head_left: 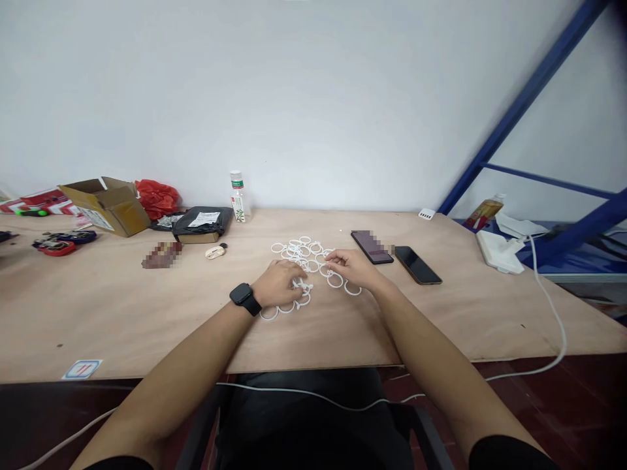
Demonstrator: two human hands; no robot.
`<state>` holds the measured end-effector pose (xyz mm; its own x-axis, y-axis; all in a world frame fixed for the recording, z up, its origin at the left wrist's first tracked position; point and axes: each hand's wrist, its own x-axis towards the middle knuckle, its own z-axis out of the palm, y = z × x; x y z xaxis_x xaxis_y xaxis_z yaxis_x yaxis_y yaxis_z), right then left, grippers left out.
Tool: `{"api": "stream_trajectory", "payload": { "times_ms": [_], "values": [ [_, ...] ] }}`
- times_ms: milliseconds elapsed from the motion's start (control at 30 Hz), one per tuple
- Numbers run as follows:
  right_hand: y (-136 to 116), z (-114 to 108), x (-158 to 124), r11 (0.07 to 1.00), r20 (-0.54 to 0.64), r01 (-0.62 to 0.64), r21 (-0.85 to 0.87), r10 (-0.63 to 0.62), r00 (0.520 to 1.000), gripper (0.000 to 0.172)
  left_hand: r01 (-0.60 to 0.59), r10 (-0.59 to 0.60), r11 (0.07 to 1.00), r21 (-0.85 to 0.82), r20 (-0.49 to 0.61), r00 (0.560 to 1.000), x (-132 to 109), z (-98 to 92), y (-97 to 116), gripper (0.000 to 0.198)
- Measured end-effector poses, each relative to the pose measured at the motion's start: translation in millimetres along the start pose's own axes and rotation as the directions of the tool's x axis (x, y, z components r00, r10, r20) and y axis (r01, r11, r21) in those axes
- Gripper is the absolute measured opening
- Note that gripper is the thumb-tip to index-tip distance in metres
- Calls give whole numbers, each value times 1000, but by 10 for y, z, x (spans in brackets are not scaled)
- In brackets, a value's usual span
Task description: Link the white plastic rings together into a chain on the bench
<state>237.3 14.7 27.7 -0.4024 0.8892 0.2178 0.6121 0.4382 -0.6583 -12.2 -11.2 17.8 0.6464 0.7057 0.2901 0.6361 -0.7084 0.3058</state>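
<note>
A loose heap of thin white curtain rings [312, 266], some with small tabs, is spread on the table in front of me. My left hand [278, 284], with a black watch on its wrist, curls over a small bunch of white rings [302, 286]; more rings [269, 314] show below it. At the right side of the heap, my right hand [350, 266] pinches the edge of a ring between thumb and fingers, though the fingertips partly hide it. Two rings lie just under that hand, the outer ring [353, 288] nearest the wrist.
Two phones, a dark phone [371, 247] and a black phone [418, 265], lie to the right. A bottle [240, 199] stands by the wall. Leftward are a black package [202, 223], an earphone case [214, 252] and a cardboard box [110, 207]. A white cable [551, 307] hangs over the right edge.
</note>
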Motion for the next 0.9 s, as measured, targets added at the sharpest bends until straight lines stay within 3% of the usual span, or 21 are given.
{"api": "stream_trajectory", "payload": {
  "times_ms": [167, 433, 667, 900],
  "values": [
    [159, -131, 16, 981, 74, -32, -194, 47, 996, 13, -4, 5, 1000, -13, 89, 996, -12, 34, 13, 30],
    [207, 17, 32, 949, 139, 89, -302, -48, 989, 8, -43, 45, 998, -36, 82, 996, -9, 29, 27, 34],
    [-6, 132, 10, 968, -88, 227, -104, -236, 968, 10, 0, -13, 997, -82, -162, 987, 39, 68, 28, 35],
    [-266, 345, -54, 942, -128, 332, 47, -324, 937, 13, -47, 4, 990, -136, -302, 953, 56, 45, 48, 24]
  ]
}}
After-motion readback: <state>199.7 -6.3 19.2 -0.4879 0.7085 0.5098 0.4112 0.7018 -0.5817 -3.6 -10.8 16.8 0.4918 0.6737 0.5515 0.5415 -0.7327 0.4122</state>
